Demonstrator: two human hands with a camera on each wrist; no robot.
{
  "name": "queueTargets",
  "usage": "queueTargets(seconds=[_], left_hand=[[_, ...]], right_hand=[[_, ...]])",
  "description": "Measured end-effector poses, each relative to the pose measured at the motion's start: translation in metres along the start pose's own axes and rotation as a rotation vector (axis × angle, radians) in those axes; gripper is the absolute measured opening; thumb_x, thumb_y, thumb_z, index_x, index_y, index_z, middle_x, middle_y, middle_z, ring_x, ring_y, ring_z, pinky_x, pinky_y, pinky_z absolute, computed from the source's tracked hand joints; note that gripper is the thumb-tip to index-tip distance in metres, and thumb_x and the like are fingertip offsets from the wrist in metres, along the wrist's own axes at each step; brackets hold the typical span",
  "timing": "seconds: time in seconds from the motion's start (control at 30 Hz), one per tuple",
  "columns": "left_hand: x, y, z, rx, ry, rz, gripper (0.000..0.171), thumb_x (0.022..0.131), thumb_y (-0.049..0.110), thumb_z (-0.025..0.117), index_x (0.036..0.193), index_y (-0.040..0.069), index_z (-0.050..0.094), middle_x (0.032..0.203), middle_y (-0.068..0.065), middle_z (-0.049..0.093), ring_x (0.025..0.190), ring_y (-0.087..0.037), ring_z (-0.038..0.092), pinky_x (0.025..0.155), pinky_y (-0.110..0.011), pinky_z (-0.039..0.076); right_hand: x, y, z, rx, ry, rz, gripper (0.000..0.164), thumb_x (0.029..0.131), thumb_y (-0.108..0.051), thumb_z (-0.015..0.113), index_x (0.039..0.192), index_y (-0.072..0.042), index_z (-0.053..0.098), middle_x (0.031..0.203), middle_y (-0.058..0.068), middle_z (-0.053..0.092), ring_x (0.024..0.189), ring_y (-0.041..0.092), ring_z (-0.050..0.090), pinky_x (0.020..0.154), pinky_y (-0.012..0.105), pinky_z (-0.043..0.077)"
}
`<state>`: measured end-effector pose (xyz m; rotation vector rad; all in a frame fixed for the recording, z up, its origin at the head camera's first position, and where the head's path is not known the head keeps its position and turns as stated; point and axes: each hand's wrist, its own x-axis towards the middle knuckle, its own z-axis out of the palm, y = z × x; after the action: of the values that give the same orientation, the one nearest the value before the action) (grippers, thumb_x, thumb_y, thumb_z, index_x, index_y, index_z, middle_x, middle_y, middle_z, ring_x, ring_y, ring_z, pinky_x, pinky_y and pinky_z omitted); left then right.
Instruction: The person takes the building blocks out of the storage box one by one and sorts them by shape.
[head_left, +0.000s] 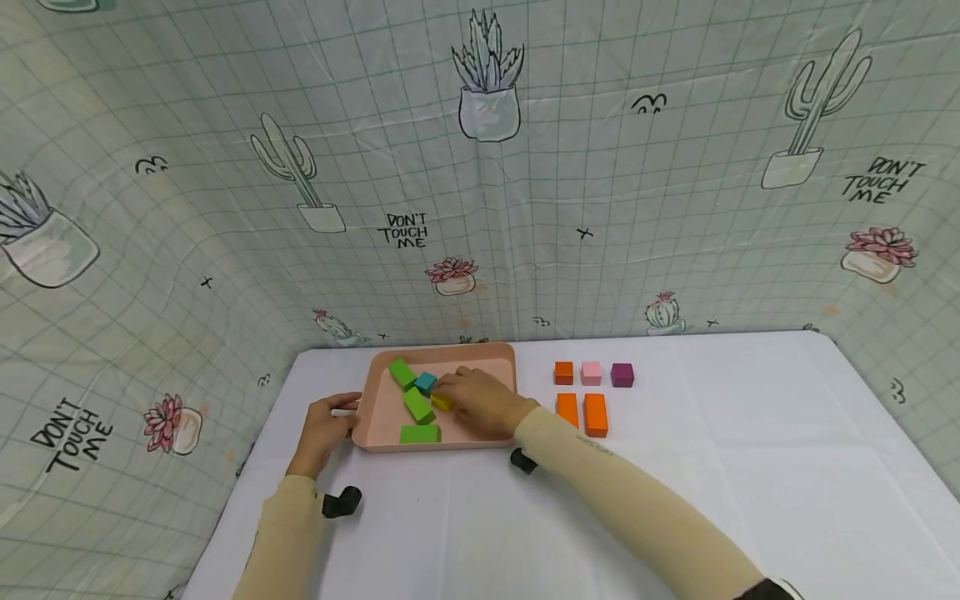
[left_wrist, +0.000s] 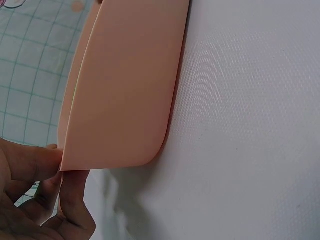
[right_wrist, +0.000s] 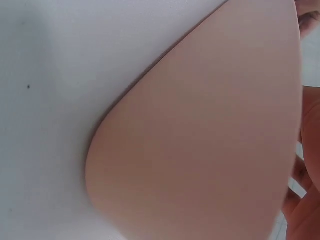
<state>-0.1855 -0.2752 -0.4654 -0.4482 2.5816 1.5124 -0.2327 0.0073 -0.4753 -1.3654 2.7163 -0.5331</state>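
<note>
A pink tray (head_left: 435, 447) lies on the white table with three green blocks (head_left: 418, 407) and a teal block (head_left: 425, 383) in it. My left hand (head_left: 324, 427) is at the tray's left side; in the left wrist view, its thumb and fingers pinch the rim (left_wrist: 75, 167). My right hand (head_left: 480, 402) reaches over the right part of the tray, fingers bent down around a yellow block (head_left: 442, 403) beside the teal and middle green ones. Part of the yellow block is hidden by the fingers. In the right wrist view, the tray's outer wall (right_wrist: 200, 130) covers most of that hand.
Right of the tray stand an orange cube (head_left: 564, 372), a pink cube (head_left: 591, 372) and a purple cube (head_left: 622, 375) in a row. Two longer orange blocks (head_left: 596, 415) lie in front, one partly behind the right sleeve (head_left: 622, 492). A patterned cloth (head_left: 555, 167) hangs behind the table.
</note>
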Motion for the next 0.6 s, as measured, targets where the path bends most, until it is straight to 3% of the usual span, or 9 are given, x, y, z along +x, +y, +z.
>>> queueTargets(seconds=[0.23, 0.6], left_hand=[[0.003, -0.0023, 0.0008, -0.005, 0.003, 0.002, 0.045, 0.096, -0.009, 0.055, 0.141, -0.012, 0.059, 0.13, -0.031, 0.059, 0.088, -0.019, 0.06, 0.067, -0.02, 0.052], [0.0001, -0.0013, -0.0002, -0.009, -0.001, 0.0, 0.045, 0.097, -0.009, 0.055, 0.141, -0.013, 0.058, 0.131, -0.032, 0.058, 0.089, -0.021, 0.062, 0.067, -0.021, 0.052]], right_hand=[[0.0011, 0.0013, 0.0003, -0.116, 0.036, -0.041, 0.027, 0.101, -0.007, 0.071, 0.127, -0.009, 0.076, 0.122, 0.005, 0.067, 0.109, 0.022, 0.059, 0.103, 0.032, 0.051], [-0.007, 0.0036, -0.0033, -0.132, 0.017, -0.007, 0.022, 0.097, -0.005, 0.074, 0.118, -0.011, 0.076, 0.108, 0.001, 0.071, 0.101, 0.02, 0.057, 0.098, 0.031, 0.052]])
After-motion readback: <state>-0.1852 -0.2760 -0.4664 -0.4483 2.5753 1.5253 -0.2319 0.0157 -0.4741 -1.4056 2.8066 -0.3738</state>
